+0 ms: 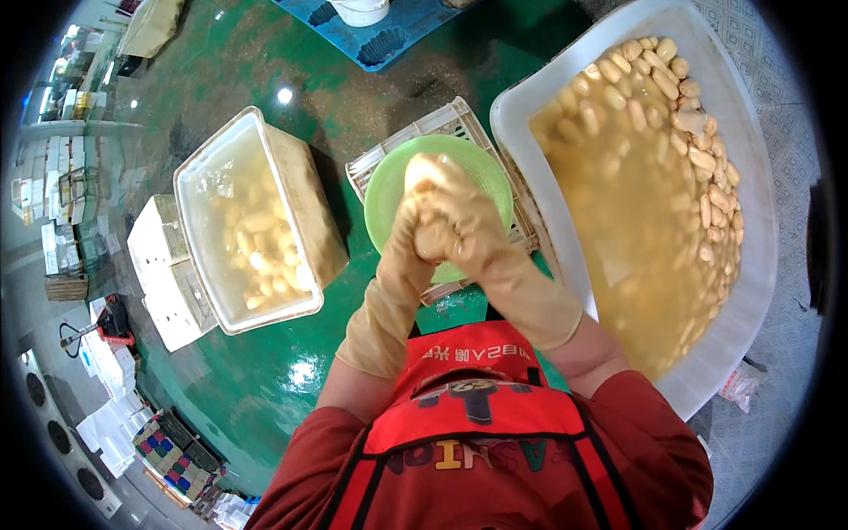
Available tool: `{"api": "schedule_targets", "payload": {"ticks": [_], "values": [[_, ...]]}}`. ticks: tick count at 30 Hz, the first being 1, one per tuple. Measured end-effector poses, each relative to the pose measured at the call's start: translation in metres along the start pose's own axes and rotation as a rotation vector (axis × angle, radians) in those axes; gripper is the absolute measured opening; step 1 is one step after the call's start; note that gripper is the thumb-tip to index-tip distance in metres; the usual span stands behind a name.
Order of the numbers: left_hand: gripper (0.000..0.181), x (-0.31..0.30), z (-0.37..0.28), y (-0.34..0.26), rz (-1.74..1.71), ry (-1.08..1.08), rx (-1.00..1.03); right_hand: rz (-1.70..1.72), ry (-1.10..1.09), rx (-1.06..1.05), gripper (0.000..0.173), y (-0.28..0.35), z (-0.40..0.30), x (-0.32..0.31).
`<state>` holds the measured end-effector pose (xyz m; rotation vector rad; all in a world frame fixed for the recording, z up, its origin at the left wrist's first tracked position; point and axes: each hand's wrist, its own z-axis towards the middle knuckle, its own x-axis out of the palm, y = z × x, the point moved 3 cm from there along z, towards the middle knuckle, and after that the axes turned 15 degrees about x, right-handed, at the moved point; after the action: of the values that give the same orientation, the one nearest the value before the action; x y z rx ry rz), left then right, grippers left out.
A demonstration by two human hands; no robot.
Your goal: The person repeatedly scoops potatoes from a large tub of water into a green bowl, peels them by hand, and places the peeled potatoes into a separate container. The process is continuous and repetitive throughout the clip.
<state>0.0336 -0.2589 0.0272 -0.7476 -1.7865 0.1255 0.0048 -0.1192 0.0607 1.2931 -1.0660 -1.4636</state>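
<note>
My left hand (414, 228) and my right hand (457, 218), both in cream rubber gloves, are pressed together around a pale, rounded, wet item (435, 240). A similar yellowish lump (424, 173) shows at the far end of the hands, partly blurred; I cannot tell whether it is part of a glove. Beneath the hands is a light green plastic colander (386, 169), set on a white slatted plastic crate (464, 119). Which fingers bear on the item is hidden by the gloves.
A large white tub (755, 199) of cloudy water and pale, plump, sausage-shaped items stands at right. At left, a smaller white tub (182, 192) holds similar ones, beside white foam boxes (175, 298). A blue pallet (377, 50) bearing a white bucket (361, 12) lies ahead on the wet green floor.
</note>
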Motion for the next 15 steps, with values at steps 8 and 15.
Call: {"api": "schedule_targets", "payload": {"ticks": [8,15], "values": [[0.069,0.035,0.003,-0.019,0.248,0.118,0.107,-0.090,-0.028,-0.025,0.014,0.006,0.005,-0.003],[0.083,0.056,0.001,-0.043,0.511,0.183,-0.086,0.425,0.156,0.592,0.030,-0.026,0.008,-0.009]]}}
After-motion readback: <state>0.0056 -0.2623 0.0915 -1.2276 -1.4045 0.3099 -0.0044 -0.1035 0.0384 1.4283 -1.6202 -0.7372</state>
